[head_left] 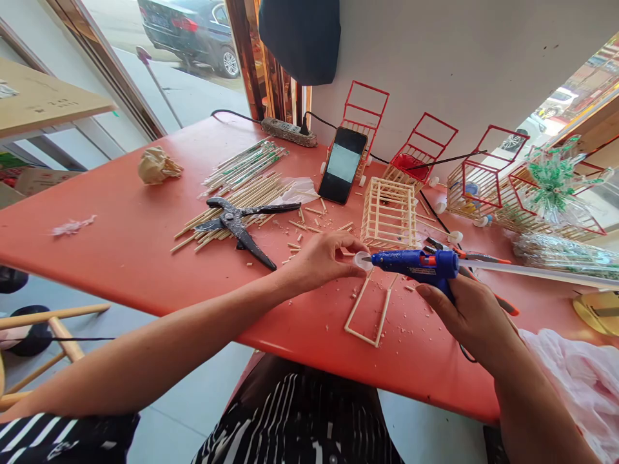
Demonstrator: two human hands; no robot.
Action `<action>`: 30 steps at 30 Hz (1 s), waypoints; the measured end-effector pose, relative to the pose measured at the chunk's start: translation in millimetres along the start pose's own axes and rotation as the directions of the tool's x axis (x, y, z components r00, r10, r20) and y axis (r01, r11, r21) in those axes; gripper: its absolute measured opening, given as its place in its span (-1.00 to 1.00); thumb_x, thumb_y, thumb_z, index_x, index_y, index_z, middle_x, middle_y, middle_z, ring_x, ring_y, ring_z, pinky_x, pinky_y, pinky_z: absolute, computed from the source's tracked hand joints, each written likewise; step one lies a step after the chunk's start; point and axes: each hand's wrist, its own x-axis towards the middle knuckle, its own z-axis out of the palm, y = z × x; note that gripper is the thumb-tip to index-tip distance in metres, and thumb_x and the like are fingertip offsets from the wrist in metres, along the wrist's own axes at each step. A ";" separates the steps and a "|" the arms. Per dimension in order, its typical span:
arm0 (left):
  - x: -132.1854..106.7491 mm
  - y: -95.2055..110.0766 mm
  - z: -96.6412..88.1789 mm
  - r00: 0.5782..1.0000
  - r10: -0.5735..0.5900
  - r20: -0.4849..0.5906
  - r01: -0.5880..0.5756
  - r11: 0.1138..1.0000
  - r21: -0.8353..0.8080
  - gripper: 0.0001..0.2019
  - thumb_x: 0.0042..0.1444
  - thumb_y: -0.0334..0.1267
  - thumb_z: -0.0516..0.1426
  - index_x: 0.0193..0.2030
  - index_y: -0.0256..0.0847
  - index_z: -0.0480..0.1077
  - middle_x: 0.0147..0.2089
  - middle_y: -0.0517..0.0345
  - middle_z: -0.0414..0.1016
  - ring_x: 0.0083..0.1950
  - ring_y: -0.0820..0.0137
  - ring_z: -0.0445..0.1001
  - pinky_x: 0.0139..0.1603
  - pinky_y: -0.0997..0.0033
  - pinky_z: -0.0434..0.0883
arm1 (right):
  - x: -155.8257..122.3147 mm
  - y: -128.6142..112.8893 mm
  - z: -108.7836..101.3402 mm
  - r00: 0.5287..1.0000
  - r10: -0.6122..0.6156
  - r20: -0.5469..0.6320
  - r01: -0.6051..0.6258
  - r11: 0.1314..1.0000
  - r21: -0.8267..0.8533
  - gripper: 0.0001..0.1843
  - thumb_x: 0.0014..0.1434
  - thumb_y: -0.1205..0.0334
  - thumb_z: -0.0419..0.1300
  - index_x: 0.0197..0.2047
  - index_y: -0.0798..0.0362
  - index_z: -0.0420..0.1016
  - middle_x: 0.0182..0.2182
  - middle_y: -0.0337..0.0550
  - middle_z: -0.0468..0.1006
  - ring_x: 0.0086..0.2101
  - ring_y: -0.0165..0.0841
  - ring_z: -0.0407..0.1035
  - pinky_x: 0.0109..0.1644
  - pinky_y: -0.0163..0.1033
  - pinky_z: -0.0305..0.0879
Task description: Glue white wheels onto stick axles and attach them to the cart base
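My right hand (464, 309) is wrapped round a blue glue gun (411, 263), its nozzle pointing left. The nozzle tip meets a small whitish round cap or wheel (362, 260), which my left hand (324, 261) pinches between thumb and fingers. Just below lies a narrow rectangular frame of thin wooden sticks (360, 332), flat on the table. Behind the glue gun stands a small basket-like cage of wooden sticks (389, 212).
On the red table (120, 245) lie black cutting pliers (236, 222), bundled sticks (193, 235), and crumpled brown paper (158, 165). A phone (343, 164) leans upright near red-framed stick models (423, 148) and a power strip (289, 132). Pink-white cloth (575, 380) lies right.
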 end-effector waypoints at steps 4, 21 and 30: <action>0.6 1.1 -0.3 1.000 -0.010 -0.008 0.010 1.000 -0.005 -0.76 -0.04 -0.26 0.39 -0.18 -0.19 0.61 -0.18 0.19 0.67 -0.16 0.38 0.53 -0.18 0.45 0.33 | 0.0 0.5 -1.2 1.000 -0.018 0.002 0.018 1.000 -0.016 -0.42 0.38 -0.28 0.00 -0.48 -0.02 0.30 -0.60 -0.26 0.37 -0.60 -0.38 0.24 -0.52 -0.27 0.11; -1.1 5.9 -1.7 1.000 0.006 -0.009 -0.006 1.000 -0.028 -0.76 -0.05 -0.24 0.41 -0.22 -0.22 0.60 -0.20 0.18 0.66 -0.18 0.38 0.54 -0.19 0.46 0.36 | -0.3 -3.4 0.0 1.000 -0.008 0.003 0.008 1.000 -0.017 -0.39 0.36 -0.33 -0.02 -0.53 -0.05 0.17 -0.65 -0.28 0.28 -0.62 -0.39 0.17 -0.55 -0.27 0.05; -1.5 3.5 -0.3 1.000 0.006 0.006 -0.006 1.000 -0.017 -0.74 -0.04 -0.25 0.40 -0.18 -0.20 0.60 -0.16 0.18 0.67 -0.13 0.36 0.54 -0.14 0.44 0.37 | -0.6 -3.6 2.0 1.000 -0.009 -0.017 0.009 1.000 -0.002 -0.39 0.36 -0.32 -0.01 -0.53 -0.05 0.15 -0.63 -0.27 0.31 -0.61 -0.39 0.19 -0.54 -0.28 0.06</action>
